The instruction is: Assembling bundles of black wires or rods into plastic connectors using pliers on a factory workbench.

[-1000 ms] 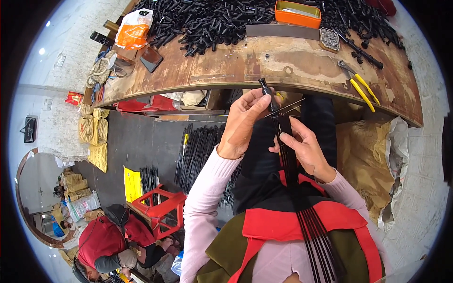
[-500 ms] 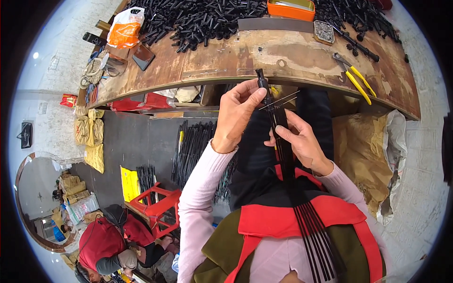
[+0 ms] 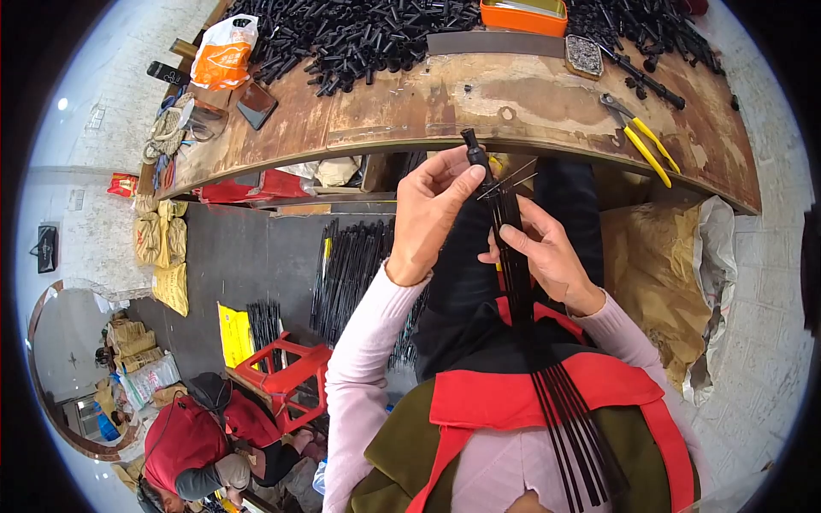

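Place: small workshop, hand assembly. Evidence: worn, rust-stained worktop (image 3: 445,103) across the top of frame, heaped with black parts (image 3: 359,34); yellow-handled pliers (image 3: 646,145) at upper right; orange tray (image 3: 523,14) at top. Rod bundles (image 3: 351,265) on the dark floor, centre left. Sacks (image 3: 162,248) stacked at left. Second person (image 3: 201,445) working at lower left.

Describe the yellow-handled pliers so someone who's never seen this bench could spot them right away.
Start at the long rusty brown workbench that curves across the top of the view, and follow it to its right end, past the heap of small black plastic parts. There, near the front edge, lie the yellow-handled pliers, alone on bare surface. Their bright yellow grips and grey metal jaws stand out from the black pieces around them.
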Tool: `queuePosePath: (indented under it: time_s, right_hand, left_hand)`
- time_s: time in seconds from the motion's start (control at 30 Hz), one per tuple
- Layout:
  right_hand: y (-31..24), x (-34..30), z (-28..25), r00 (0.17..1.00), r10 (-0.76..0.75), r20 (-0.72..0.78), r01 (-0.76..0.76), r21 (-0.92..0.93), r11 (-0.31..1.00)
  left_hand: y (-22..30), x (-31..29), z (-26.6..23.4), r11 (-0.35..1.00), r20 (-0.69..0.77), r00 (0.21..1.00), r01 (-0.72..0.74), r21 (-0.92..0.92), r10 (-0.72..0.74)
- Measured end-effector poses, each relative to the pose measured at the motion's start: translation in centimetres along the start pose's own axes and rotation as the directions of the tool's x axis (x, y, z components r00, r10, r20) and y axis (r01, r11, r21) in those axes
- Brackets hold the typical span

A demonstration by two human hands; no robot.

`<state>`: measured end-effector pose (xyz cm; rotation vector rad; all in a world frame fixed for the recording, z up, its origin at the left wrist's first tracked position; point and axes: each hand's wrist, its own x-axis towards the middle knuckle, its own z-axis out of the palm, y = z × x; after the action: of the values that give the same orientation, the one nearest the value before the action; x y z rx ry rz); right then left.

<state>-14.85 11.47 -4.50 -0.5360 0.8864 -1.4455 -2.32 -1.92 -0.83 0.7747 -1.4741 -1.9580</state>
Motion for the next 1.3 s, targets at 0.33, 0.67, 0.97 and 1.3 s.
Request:
queuePosePath:
  time_s: [0.33, 0.67, 0.97, 1.3]
  right_hand:
    - [0.2, 0.1, 0.2, 1.000, 0.017, -0.003, -0.017, -0.004, 1.000]
    - [0.1, 0.1, 0.2, 0.996, 0.005, 0.090, -0.007, 0.022, 1.000]
    - [0.3, -0.1, 0.4, 1.000, -0.007, 0.006, 0.007, -0.005, 1.000]
    - [0.1, 0.4, -0.2, 0.994, 0.035, 0.106, -0.041, 0.056, 0.998]
  left_hand:
    - [-0.3, -3.1, 0.9, 0.984, -0.154, 0.981, -0.134, -0.116, 0.116]
    - [-2.2, -2.1, -2.1, 0.974, 0.008, 0.995, -0.091, -0.210, 0.095]
    - [-0.8, -2.3, -0.1, 0.988, -0.132, 0.989, -0.079, -0.131, 0.061]
    - [-2.1, -0.7, -1.4, 0.892, 0.137, 0.990, 0.044, -0.450, 0.020]
